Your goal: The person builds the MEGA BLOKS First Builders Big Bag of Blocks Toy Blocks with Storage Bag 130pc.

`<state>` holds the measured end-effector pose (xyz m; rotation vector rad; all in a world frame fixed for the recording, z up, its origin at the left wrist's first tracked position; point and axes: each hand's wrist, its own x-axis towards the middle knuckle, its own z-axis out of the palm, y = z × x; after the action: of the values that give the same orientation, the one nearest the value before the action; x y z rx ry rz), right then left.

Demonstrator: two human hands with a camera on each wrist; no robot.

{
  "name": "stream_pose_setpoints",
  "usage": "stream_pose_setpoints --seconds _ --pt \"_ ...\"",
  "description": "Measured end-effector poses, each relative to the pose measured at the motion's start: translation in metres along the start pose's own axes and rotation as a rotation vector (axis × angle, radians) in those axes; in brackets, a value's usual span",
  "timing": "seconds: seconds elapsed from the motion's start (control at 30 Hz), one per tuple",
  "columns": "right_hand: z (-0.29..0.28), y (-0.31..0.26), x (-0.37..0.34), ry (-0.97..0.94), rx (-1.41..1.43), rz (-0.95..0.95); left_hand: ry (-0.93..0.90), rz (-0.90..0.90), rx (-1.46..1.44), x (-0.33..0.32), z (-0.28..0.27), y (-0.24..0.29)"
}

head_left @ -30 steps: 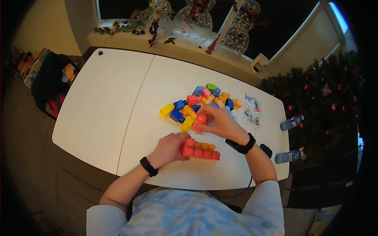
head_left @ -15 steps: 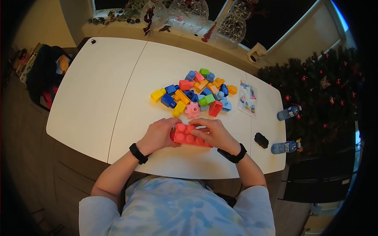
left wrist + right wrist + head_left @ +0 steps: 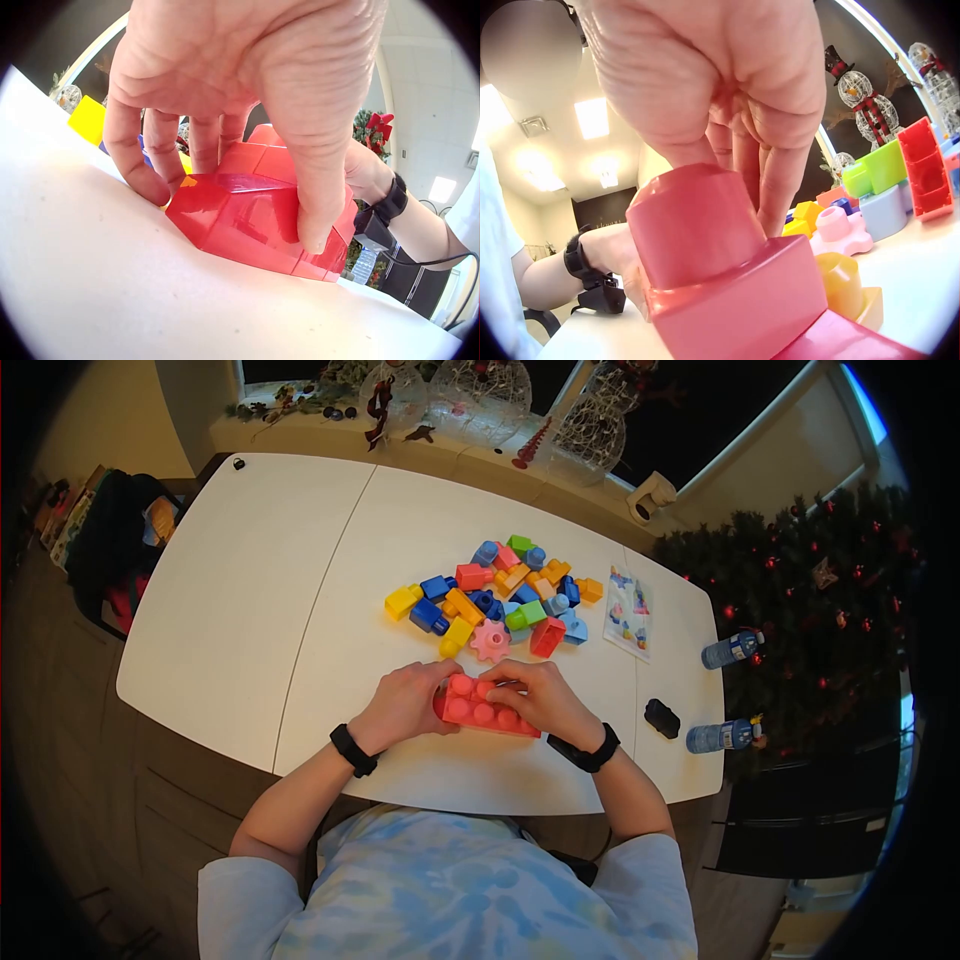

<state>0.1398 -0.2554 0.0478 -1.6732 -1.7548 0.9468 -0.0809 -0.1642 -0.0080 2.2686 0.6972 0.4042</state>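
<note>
Close to the table's near edge, a build of red toy building blocks (image 3: 493,728) rests on the tabletop. My left hand (image 3: 405,700) grips its left end, thumb on the near side (image 3: 255,225) and fingers round the far side. On top sits a red block with round studs (image 3: 735,300); my right hand (image 3: 540,695) pinches it from above, its fingers hiding part of the studs. Beside the red pieces, an orange-yellow block (image 3: 840,283) shows low in the right wrist view. Just beyond the hands lies a pink gear-shaped piece (image 3: 490,641).
Several loose blocks in blue, yellow, orange and green (image 3: 510,585) spread beyond the build, with a red block (image 3: 547,637) at the near right. A picture sheet (image 3: 628,610), a black object (image 3: 662,718) and two water bottles (image 3: 725,736) are at the right.
My right hand has come from beside the pile down onto the build, bringing a red block onto its top and covering the orange row. Over the last half second both hands hardly move.
</note>
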Motion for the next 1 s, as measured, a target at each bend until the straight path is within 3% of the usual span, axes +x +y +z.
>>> stream_pose_setpoints --seconds 0.17,0.2,0.23,0.33,0.47,0.53,0.73,0.83,1.0 --pt "-0.027 0.001 0.014 0.003 -0.119 -0.091 0.011 -0.010 -0.040 -0.002 0.002 -0.001" --pt "-0.038 -0.004 0.020 0.073 -0.079 -0.083 0.014 -0.011 -0.038 -0.002 0.001 -0.001" --pt "-0.056 -0.013 0.031 0.078 -0.182 0.041 0.014 -0.013 -0.042 -0.002 0.001 0.000" --pt "-0.088 0.000 0.068 0.286 -0.229 -0.066 0.013 -0.018 -0.041 -0.002 0.002 0.000" --pt "-0.094 0.024 0.117 0.258 -0.435 -0.175 -0.001 -0.027 -0.028 -0.002 -0.001 0.002" --pt "-0.081 0.019 0.137 0.057 -0.508 -0.170 0.011 -0.025 -0.036 -0.002 0.000 0.000" --pt "-0.043 0.056 0.179 -0.012 -0.669 -0.257 0.008 -0.031 -0.045 -0.003 0.000 0.002" --pt "-0.038 0.056 0.184 -0.004 -0.679 -0.174 0.004 -0.036 -0.055 -0.003 0.000 0.002" --pt "-0.057 0.017 0.144 0.123 -0.589 -0.210 0.006 -0.028 -0.075 -0.003 0.000 0.002"
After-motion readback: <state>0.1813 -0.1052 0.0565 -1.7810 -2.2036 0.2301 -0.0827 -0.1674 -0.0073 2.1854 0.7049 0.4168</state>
